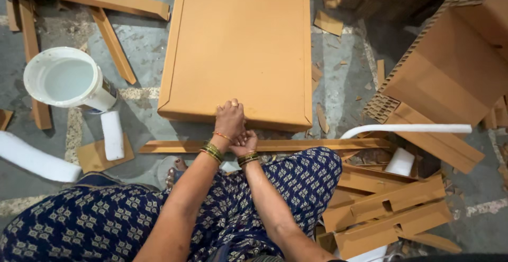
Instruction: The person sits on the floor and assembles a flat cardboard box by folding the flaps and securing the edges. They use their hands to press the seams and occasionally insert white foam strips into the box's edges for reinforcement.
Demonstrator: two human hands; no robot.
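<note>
My left hand (229, 118) rests knuckles-up on the near edge of the flat brown cardboard panel (238, 50), fingers curled down over that edge. My right hand (244, 143) is tucked just under and behind it, fingers bent, touching the left wrist; whether it grips anything I cannot tell, since the left hand covers it. The panel lies on the floor at twelve o'clock from my hands, its near edge right at my fingertips.

To do this well, I judge I should press evenly along the folded edge, keep the flap flush with the panel face, and hold the corner square so the fold does not spring back.

A long cardboard strip (296, 145) lies across the floor just below the panel, running from nine to three o'clock under my wrists. At ten o'clock stands a white bucket (67, 79) holding pale liquid, a dark label on its side, too small to make out. Beside it, at nine o'clock, a white foam roll (112, 134) lies on a square cardboard offcut (94, 157). At two o'clock sits a stack of thick honeycomb cardboard blocks (450, 66), plain brown, unlabelled. At four o'clock lie slotted cardboard pieces (391, 214), and a white tube (407, 129) at three o'clock.
</note>
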